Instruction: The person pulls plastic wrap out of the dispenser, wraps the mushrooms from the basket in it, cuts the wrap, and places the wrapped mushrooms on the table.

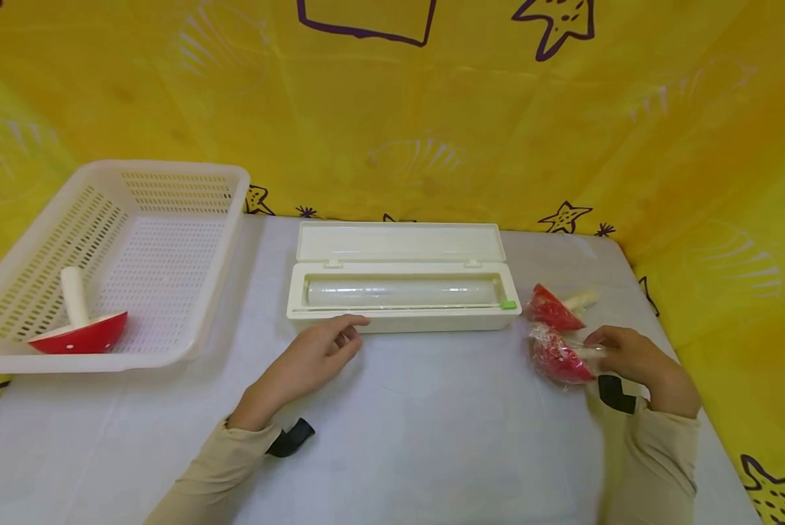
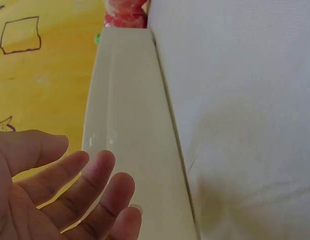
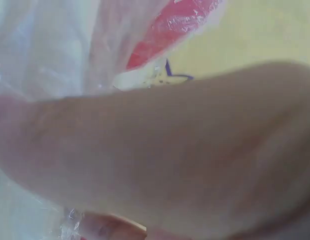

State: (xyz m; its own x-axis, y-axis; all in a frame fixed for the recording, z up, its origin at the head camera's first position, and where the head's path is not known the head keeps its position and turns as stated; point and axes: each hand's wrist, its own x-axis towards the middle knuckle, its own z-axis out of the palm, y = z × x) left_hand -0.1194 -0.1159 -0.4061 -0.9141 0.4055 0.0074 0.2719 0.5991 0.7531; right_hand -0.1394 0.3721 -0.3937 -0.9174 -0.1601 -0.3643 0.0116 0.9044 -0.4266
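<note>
Two red-capped toy mushrooms wrapped in clear film lie at the right of the table. My right hand pinches the nearer wrapped mushroom by its pale stem. Just behind it is the other wrapped mushroom, its stem pointing right. In the middle stands a white cling film dispenser, lid raised, with a film roll inside. My left hand hovers at the dispenser's front left, fingers loosely bent and holding nothing. In the right wrist view, my hand hides most of the mushroom it holds.
A white plastic basket stands at the left, with an unwrapped red mushroom lying in its front corner. A green slider sits at the dispenser's right end. Yellow patterned cloth hangs behind the white-covered table.
</note>
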